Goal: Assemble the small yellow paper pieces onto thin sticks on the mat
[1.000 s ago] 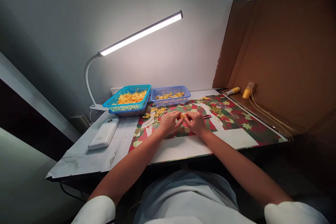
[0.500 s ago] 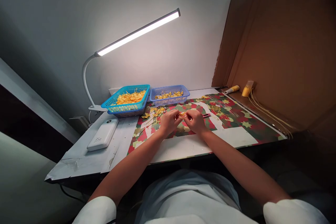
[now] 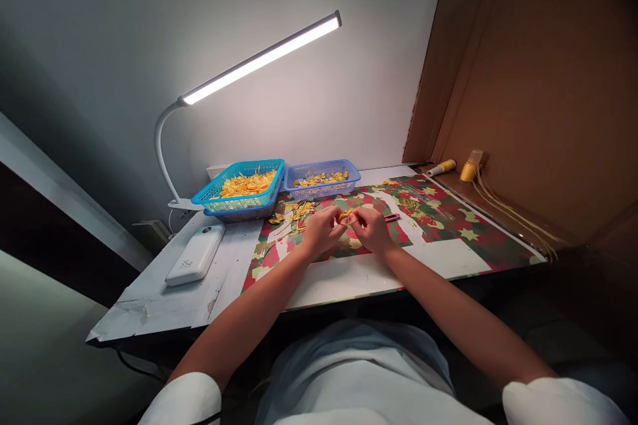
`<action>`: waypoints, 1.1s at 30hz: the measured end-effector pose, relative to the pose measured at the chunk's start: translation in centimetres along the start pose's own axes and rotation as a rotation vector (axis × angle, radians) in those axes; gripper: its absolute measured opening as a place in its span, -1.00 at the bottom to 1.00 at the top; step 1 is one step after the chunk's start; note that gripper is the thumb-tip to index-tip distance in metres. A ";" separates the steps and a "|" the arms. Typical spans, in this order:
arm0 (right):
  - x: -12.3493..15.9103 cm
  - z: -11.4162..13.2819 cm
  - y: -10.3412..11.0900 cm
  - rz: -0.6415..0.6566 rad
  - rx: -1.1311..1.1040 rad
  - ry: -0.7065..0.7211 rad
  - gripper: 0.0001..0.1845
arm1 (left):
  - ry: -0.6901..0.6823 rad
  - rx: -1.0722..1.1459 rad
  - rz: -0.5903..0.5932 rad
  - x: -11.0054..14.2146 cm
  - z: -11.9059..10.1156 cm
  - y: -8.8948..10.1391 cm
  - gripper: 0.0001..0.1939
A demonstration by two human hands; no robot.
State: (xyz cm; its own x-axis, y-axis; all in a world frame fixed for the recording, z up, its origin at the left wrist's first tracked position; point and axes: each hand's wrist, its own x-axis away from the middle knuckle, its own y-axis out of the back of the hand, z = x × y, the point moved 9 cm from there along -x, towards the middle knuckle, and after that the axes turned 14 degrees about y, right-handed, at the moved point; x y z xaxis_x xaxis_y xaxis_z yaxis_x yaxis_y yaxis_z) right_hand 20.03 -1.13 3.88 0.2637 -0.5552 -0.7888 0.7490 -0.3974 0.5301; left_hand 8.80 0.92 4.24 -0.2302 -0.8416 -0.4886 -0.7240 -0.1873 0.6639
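Note:
My left hand (image 3: 323, 228) and my right hand (image 3: 369, 228) meet at the fingertips above the patterned mat (image 3: 433, 212). Pinched between them is a small yellow ribbon piece (image 3: 345, 216), perhaps a bow; the fingers cover most of it. Both hands have their fingers closed on it. Beyond my right hand pokes out a pink-handled tool (image 3: 393, 218), its other end hidden. Loose yellow ribbon pieces (image 3: 298, 212) with thin strands lie on the mat left of my left hand.
A turquoise basket (image 3: 199, 198) of yellow strips sits on another basket, beside a purple basket (image 3: 355, 178) with yellow pieces. A white power bank (image 3: 195, 256) lies at left under a lit lamp (image 3: 264, 56). Cardboard (image 3: 538, 93) stands right, near a yellow spool (image 3: 469, 167) and cords.
My fingers have shifted slightly around the yellow piece, and more of its yellow shows at the top. Both hands stay in nearly the same place.

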 end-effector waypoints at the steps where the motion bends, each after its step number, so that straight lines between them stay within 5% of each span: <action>1: 0.0 0.0 -0.1 0.009 0.001 0.003 -0.75 | -0.008 -0.011 0.004 0.1 -0.1 0.0 -0.81; 23: 0.1 0.6 0.4 0.042 -0.119 0.070 -0.79 | -0.020 0.190 0.207 -0.2 0.0 -0.7 -0.74; 33: 0.3 0.4 1.5 -0.052 -0.062 0.053 -0.84 | -0.016 0.234 0.234 -0.2 -0.2 -0.7 -0.77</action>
State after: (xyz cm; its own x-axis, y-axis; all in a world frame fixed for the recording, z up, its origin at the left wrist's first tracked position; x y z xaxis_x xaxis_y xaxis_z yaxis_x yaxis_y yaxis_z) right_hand 20.98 -2.23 4.57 0.2544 -0.4950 -0.8308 0.7980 -0.3778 0.4695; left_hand 9.44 1.09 4.00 -0.4170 -0.8397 -0.3479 -0.7794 0.1335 0.6121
